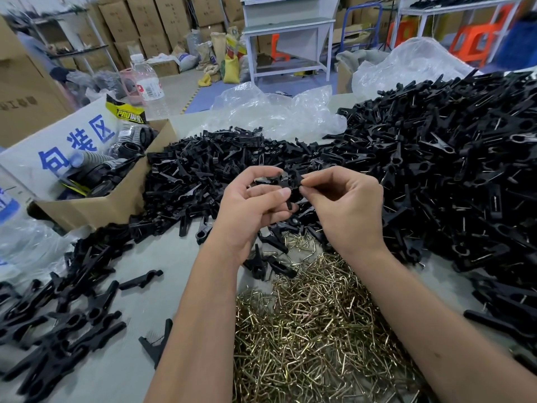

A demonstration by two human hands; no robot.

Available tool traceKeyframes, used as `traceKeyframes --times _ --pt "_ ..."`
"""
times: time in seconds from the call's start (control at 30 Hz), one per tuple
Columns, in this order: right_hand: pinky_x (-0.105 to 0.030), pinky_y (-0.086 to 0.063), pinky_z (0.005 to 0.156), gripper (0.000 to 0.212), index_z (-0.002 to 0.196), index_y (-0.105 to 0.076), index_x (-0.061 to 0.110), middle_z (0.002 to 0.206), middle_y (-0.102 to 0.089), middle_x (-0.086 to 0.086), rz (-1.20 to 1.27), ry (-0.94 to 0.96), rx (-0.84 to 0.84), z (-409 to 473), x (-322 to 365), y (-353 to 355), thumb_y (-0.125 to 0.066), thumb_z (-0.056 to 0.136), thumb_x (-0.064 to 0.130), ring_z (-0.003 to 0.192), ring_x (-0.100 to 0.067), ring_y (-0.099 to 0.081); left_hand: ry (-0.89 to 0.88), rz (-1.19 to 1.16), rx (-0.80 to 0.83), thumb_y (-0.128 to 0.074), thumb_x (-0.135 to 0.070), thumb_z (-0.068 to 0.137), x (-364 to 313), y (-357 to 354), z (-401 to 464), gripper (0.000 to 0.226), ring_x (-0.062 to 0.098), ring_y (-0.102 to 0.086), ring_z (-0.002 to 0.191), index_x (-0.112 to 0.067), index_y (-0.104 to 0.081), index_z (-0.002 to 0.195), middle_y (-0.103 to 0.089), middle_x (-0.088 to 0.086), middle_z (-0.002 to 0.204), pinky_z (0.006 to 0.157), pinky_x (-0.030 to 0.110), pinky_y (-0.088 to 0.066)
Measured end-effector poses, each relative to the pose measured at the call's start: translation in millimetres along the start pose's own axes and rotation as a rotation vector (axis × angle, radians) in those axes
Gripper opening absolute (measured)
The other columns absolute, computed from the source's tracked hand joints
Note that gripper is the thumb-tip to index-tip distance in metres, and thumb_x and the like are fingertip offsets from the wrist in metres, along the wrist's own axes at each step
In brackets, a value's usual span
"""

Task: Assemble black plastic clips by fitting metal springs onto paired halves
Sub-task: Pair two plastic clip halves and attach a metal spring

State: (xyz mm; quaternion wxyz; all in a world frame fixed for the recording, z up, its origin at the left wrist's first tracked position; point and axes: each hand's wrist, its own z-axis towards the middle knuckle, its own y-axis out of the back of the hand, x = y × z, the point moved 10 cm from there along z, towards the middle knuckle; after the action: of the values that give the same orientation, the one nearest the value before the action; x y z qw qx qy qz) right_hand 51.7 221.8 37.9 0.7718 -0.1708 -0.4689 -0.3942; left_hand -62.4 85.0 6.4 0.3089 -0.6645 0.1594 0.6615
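Observation:
Above the table's middle, my left hand (255,205) and my right hand (345,205) meet on a black plastic clip (289,184). My left fingers curl round its lower part, and my right thumb and forefinger pinch its upper end. Whether a spring sits on it is hidden by my fingers. A heap of brass-coloured metal springs (313,324) lies below my hands. Loose black clip halves (197,175) are piled behind my hands. A larger mound of black clips with springs (453,170) rises at the right.
Black clips (69,309) are scattered at the lower left. An open cardboard box (96,205) with dark parts stands at the left, a water bottle (148,82) behind it. Crumpled clear plastic bags (279,109) lie at the table's far edge.

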Motion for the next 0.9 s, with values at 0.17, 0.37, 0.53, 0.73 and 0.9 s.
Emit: traceKeyframes --times 0.17,0.37,0.53,0.73,0.9 --pt "-0.024 -0.060 0.078 0.015 0.082 -0.080 0.012 0.082 -0.077 0.008 -0.087 0.090 -0.006 -3.4 11.3 -0.1 -0.084 0.080 -0.002 0.081 -0.008 -0.074 0.014 -0.018 0.006 -0.075 0.003 0.088 1.5 -1.2 0.2 0.032 0.019 -0.073 0.071 -0.008 -0.067 0.117 -0.073 0.003 0.081 0.070 0.031 -0.062" --pt "-0.023 -0.060 0.075 0.015 0.081 -0.080 0.013 0.082 -0.076 0.009 -0.172 0.188 -0.004 -4.2 22.8 0.8 -0.083 0.080 -0.002 0.081 -0.005 -0.073 -0.005 -0.011 0.009 -0.077 0.004 0.086 0.8 0.2 0.4 0.032 0.017 -0.071 0.070 -0.008 -0.068 0.114 -0.073 0.002 0.078 0.069 0.032 -0.062" --pt "-0.028 -0.059 0.072 0.017 0.081 -0.079 0.013 0.081 -0.075 0.008 -0.247 0.251 -0.017 -5.6 28.8 1.2 -0.081 0.079 -0.004 0.080 -0.005 -0.072 -0.027 -0.005 -0.006 -0.078 0.004 0.085 -1.4 0.9 -0.2 0.035 0.018 -0.070 0.070 -0.006 -0.067 0.117 -0.072 0.003 0.078 0.066 0.030 -0.061" --pt "-0.030 -0.058 0.072 0.017 0.080 -0.079 0.011 0.081 -0.075 0.006 -0.284 0.284 -0.030 -8.4 33.3 -0.1 -0.079 0.078 -0.006 0.080 -0.006 -0.071 -0.032 0.008 -0.020 -0.079 0.003 0.085 -2.5 3.0 -0.3 0.035 0.018 -0.070 0.071 -0.008 -0.069 0.116 -0.072 0.004 0.078 0.066 0.029 -0.061" --pt "-0.029 -0.058 0.071 0.016 0.080 -0.078 0.011 0.080 -0.074 0.006 -0.294 0.299 0.004 -8.8 36.6 -4.4 -0.078 0.079 -0.005 0.079 -0.006 -0.070 -0.037 0.005 -0.016 -0.080 0.002 0.084 -3.1 2.1 -0.2 0.035 0.018 -0.070 0.070 -0.007 -0.068 0.116 -0.072 0.004 0.077 0.065 0.030 -0.061"
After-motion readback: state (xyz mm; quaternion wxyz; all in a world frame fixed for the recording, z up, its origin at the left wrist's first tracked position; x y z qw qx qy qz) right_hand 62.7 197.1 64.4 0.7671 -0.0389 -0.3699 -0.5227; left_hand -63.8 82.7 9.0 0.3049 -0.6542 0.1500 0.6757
